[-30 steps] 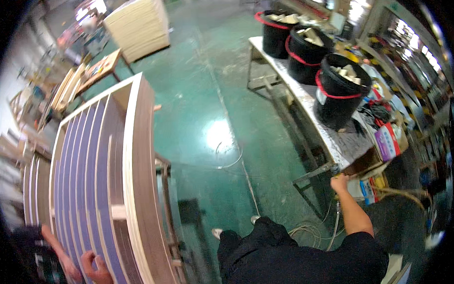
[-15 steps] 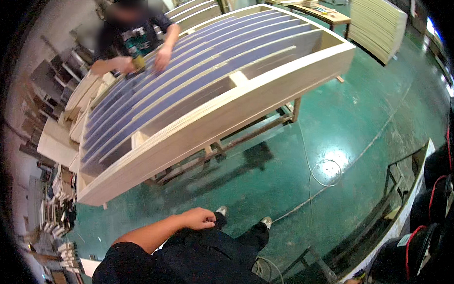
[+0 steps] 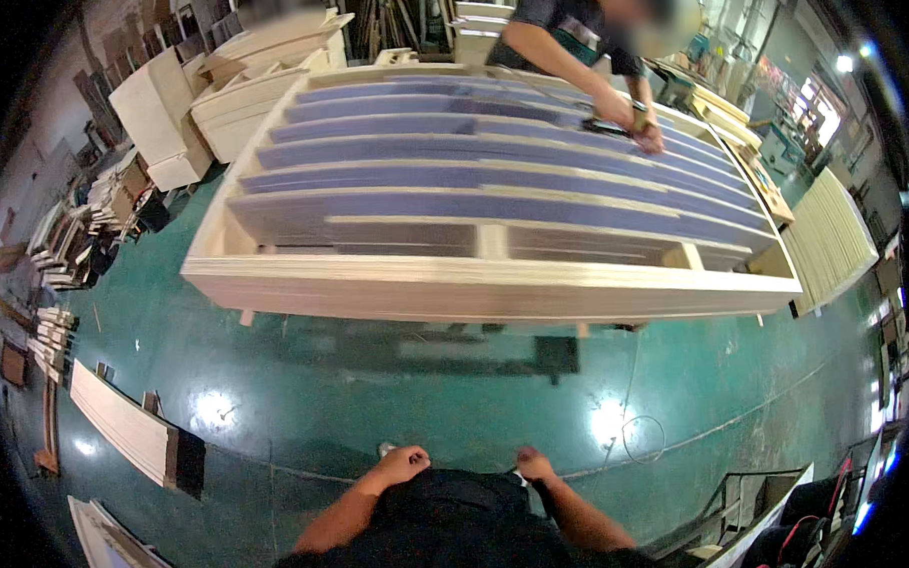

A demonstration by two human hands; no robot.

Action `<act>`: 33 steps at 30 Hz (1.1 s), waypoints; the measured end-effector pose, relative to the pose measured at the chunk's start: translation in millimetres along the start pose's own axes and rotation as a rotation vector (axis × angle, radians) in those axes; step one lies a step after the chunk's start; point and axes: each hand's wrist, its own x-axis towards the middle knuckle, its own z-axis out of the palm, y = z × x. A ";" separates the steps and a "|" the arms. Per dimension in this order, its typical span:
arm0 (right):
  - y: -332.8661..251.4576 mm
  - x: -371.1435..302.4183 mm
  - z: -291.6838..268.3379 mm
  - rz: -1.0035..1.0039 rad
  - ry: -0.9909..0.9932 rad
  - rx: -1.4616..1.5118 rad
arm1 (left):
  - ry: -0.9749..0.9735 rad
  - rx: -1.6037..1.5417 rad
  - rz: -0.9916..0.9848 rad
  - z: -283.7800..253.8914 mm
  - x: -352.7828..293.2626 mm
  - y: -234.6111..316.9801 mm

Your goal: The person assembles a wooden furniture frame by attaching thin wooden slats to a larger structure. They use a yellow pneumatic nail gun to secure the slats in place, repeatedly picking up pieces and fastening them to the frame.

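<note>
On my feed, the slatted wooden frame (image 3: 485, 285) is lying ahead. Short of its near side, I'm holding the left hand (image 3: 406, 464) curled closed — the right hand (image 3: 534, 464) is blurring, so I cannot tell its grip.

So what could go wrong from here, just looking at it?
1. The thin looped line lying on the green floor, off to the person's right, might catch a foot.
2. The co-worker's hands are close together at a dark tool over the large wooden frame; a slip could hurt them or mark the wood.
3. The person's left hand and right hand are apart from the frame, so neither is steadying it if bumped.
</note>
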 end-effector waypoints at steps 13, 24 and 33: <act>-686.3 71.4 143.0 -1.251 -0.314 0.120 | 1.001 -1.440 -0.040 -259.4 -163.4 -166.2; -851.3 324.7 368.8 -0.700 -0.542 -0.646 | 0.734 -0.427 -0.893 -335.8 -323.7 -412.8; -1073.0 389.2 562.7 -0.502 -0.890 -0.592 | 1.581 -1.490 -1.089 -370.2 -501.2 -536.2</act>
